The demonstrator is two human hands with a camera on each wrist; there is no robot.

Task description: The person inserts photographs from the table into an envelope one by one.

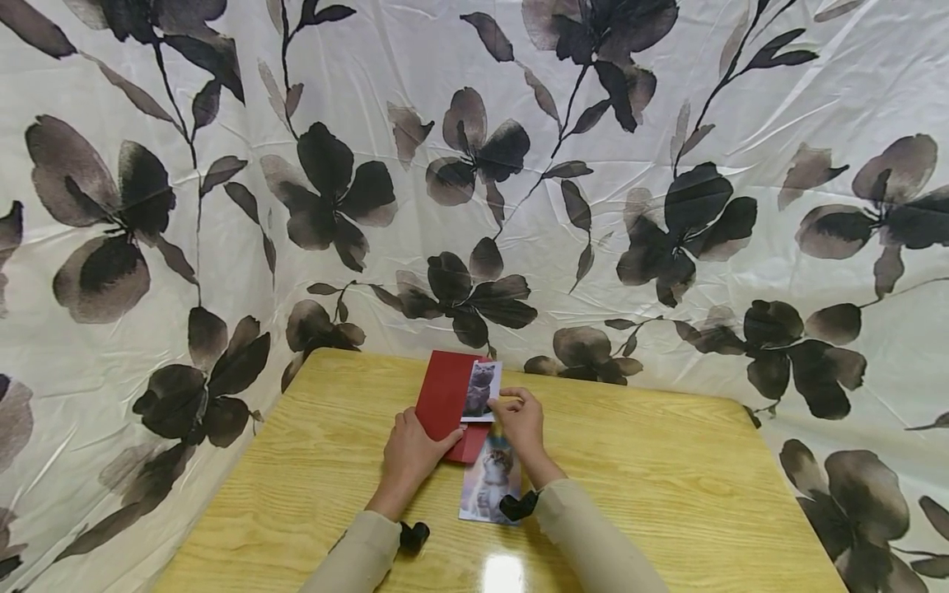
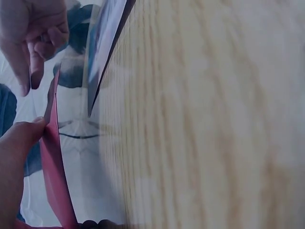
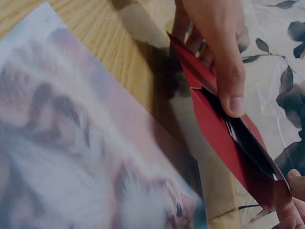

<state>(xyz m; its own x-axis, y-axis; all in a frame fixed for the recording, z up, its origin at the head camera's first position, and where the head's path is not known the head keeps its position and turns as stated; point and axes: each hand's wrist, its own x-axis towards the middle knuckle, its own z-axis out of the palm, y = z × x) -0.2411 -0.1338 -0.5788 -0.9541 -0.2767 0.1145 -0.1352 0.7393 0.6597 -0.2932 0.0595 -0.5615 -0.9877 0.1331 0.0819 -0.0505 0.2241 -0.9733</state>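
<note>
My left hand (image 1: 418, 449) grips a red envelope (image 1: 442, 387) by its lower left part, thumb over the front and fingers behind. The envelope is tilted up off the table; in the right wrist view its open side (image 3: 238, 138) shows dark and white edges inside. A small photo of a grey cat (image 1: 482, 390) overlaps its right side. My right hand (image 1: 522, 424) pinches this grey cat photo at its right edge between thumb and fingertips. Below the envelope lies a kitten photo (image 1: 495, 486), partly covered by the right wrist's black camera strap.
The yellow wood-grain table (image 1: 667, 478) stretches out on both sides of the hands. Behind and beside it hangs a white cloth (image 1: 415, 49) printed with dark flowers. A bright light reflection shows near the table's front.
</note>
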